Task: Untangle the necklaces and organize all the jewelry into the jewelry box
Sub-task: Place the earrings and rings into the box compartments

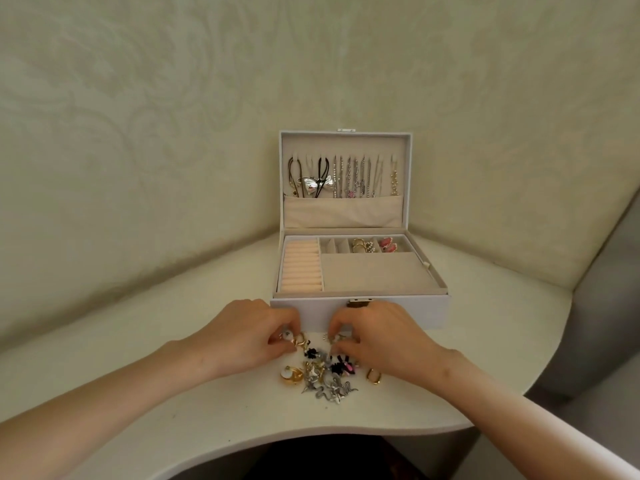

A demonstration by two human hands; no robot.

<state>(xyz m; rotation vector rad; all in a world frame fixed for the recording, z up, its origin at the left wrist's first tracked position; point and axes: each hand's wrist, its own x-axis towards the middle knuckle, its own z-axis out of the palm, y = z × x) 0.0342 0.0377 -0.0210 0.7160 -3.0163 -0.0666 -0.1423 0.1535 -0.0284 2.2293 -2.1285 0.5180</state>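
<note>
Table: a pale tabletop [173, 393] with a curved near edge, set into a corner of patterned walls.
Jewelry box: white box [398, 313] standing open near the table's far corner, lid upright, brass clasp at the middle of its front wall.
Lid: necklaces [349, 178] hang in a row above a fabric pocket, one with a silver bow pendant [317, 185].
Tray: peach ring rolls [300, 270] at the left; small compartments along the back, two of them holding gold and pearl pieces [363, 245] and pink pieces [388, 247]; the large front compartment is bare.
Loose pile: mixed gold, silver and black jewelry [322, 375] on the table just before the box front.
Gold ring: lies alone [374, 376] beside the pile's right edge.
Left hand: [242, 337] fingers curled, pinching a small gold and white piece [294, 339] at the pile's far left.
Right hand: [384, 337] fingers bent onto the pile's far right, nipping a small silvery piece; what it is I cannot tell.
</note>
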